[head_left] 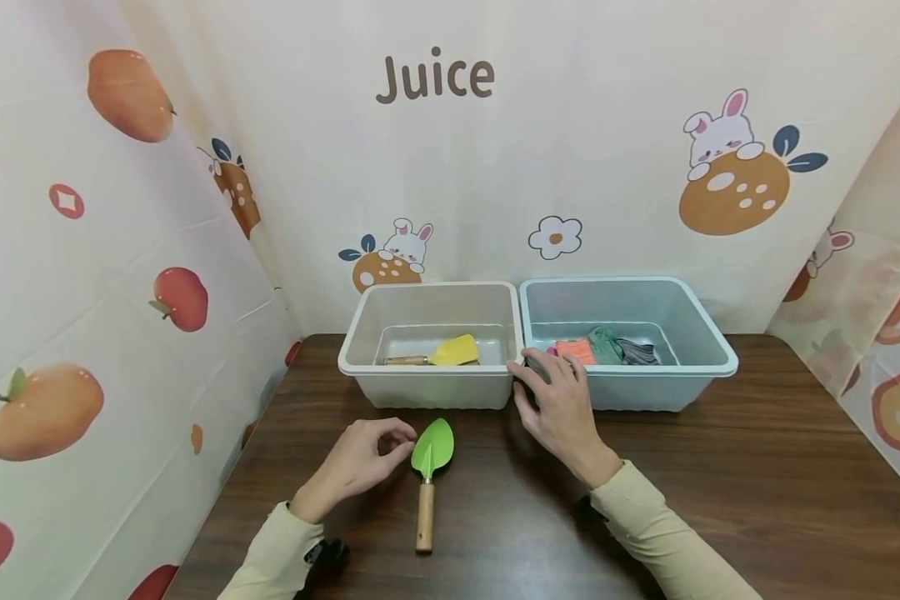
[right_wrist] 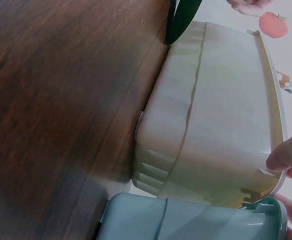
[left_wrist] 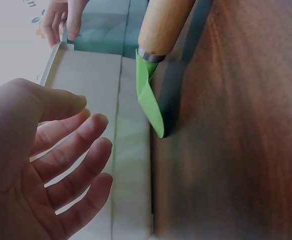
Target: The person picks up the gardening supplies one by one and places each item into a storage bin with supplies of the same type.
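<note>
A garden trowel (head_left: 432,450) with a green blade and wooden handle lies on the table, blade toward the bins. Beside its blade is my left hand (head_left: 367,457), fingers loosely bent, holding nothing; the left wrist view shows this palm (left_wrist: 60,160) bare. My right hand (head_left: 558,408) is at the corner where the beige bin (head_left: 435,387) meets the light blue bin (head_left: 645,390). In the right wrist view, its thumb (right_wrist: 281,156) lies on the beige rim with fingers behind, pinching it. Another finger is close to the blue rim; contact there is unclear.
Inside the beige bin lies a yellow trowel (head_left: 456,351) with a wooden handle. Bundled cloth pieces (head_left: 606,345), orange, green and striped grey, lie in the blue bin. Both bins stand side by side at the back of the brown table (head_left: 495,517), before a printed curtain (head_left: 607,150).
</note>
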Available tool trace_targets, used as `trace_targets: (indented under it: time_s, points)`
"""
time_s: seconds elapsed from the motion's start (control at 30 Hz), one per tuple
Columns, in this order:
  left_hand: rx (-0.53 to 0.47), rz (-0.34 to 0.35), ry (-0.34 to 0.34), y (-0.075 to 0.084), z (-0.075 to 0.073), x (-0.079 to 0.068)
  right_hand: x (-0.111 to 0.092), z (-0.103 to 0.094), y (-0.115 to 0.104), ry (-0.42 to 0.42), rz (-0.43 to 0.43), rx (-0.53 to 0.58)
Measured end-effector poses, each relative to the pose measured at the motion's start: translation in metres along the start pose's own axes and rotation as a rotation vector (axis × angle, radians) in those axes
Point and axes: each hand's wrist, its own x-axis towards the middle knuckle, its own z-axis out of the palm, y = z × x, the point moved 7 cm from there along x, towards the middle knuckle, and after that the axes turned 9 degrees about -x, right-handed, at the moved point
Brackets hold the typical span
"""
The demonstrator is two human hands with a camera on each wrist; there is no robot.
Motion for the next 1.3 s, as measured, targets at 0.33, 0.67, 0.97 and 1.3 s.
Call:
trace_targets:
  time_s: [0.33,0.67,0.97,1.3]
  points:
    - [0.025,-0.065,0.048,-0.006,0.004,-0.008,0.0,0.0,-0.001,-0.005,-0.002,-0.006]
    - [0.019,-0.126,0.056,-0.004,0.015,-0.014,-0.001,0.001,-0.001,-0.001,-0.009,-0.007]
    - [0.024,-0.175,0.108,-0.004,0.023,-0.017,-0.001,0.001,-0.001,-0.014,0.0,-0.014]
    - [0.054,-0.193,0.083,-0.006,0.038,-0.022,-0.001,0.0,-0.001,-0.01,-0.003,-0.018]
